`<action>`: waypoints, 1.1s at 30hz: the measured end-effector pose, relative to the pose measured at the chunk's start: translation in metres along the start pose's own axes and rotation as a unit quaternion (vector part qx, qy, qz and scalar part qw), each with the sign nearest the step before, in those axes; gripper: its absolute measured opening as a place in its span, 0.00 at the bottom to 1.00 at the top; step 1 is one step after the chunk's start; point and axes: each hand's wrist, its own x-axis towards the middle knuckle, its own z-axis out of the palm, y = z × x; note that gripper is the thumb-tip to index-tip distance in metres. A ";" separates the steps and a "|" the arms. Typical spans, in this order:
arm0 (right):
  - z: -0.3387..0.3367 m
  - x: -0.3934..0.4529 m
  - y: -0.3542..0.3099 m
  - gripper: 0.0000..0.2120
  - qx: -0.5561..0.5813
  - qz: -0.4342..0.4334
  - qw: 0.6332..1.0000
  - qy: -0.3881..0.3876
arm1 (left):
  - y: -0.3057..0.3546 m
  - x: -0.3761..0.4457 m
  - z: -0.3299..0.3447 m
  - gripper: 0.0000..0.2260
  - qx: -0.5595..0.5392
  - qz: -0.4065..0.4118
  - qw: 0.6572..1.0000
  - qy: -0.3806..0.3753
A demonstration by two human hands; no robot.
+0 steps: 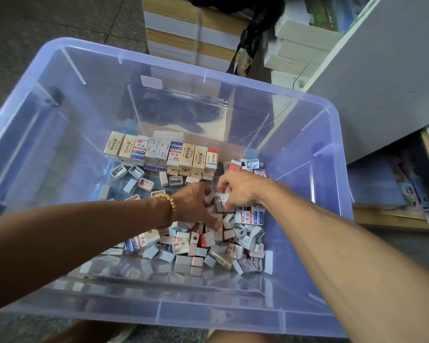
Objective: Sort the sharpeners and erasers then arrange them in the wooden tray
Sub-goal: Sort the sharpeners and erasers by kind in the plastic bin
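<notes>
Both my hands reach into a clear bluish plastic bin (67,78). A loose heap of small erasers and sharpeners (208,246) fills its near right floor. My left hand (193,206), with a bead bracelet, curls its fingers around small pieces in the heap. My right hand (238,186) pinches a small white eraser (221,201) just beside it. A neat row of wrapped erasers (164,149) stands upright at the back. A few sharpeners (134,173) lie apart at the back left. No wooden tray is visible.
A clear inner divider (181,102) stands at the bin's far end. Bundled stacks of paper (191,33) and white boxes (300,45) sit behind the bin. A grey cabinet (382,78) and books (406,194) are on the right. The floor is grey.
</notes>
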 end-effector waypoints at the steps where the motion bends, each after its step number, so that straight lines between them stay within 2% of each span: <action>1: -0.001 0.001 0.000 0.22 0.004 0.000 1.000 0.003 | 0.000 -0.001 -0.002 0.34 -0.002 0.002 1.000 0.002; 6: -0.003 0.002 -0.002 0.22 0.040 0.011 0.999 0.004 | 0.002 -0.006 -0.008 0.25 -0.071 -0.013 0.996 -0.052; 9: -0.005 -0.002 -0.004 0.22 0.042 0.007 0.999 0.000 | 0.003 -0.008 -0.019 0.16 -0.023 -0.006 0.999 -0.048; 11: -0.009 -0.005 -0.006 0.19 0.054 -0.002 0.999 0.003 | 0.001 -0.014 -0.032 0.13 0.027 -0.005 0.999 -0.022; 15: -0.016 -0.011 -0.013 0.13 0.176 -0.023 0.984 0.004 | -0.008 -0.037 -0.057 0.08 0.064 -0.024 0.998 0.007; 19: -0.013 -0.020 -0.025 0.12 0.376 -0.040 0.925 -0.046 | -0.015 -0.066 -0.072 0.07 0.046 -0.046 0.997 0.035; 22: -0.007 -0.022 -0.037 0.14 0.438 -0.076 0.894 -0.057 | -0.023 -0.088 -0.083 0.05 -0.058 -0.061 0.994 0.070; 28: -0.005 -0.012 -0.072 0.12 0.558 -0.102 0.823 0.040 | -0.034 -0.140 -0.106 0.06 -0.203 -0.104 0.964 0.139; 33: -0.002 0.000 -0.092 0.10 0.611 -0.089 0.784 0.063 | -0.036 -0.160 -0.109 0.07 -0.264 -0.108 0.943 0.172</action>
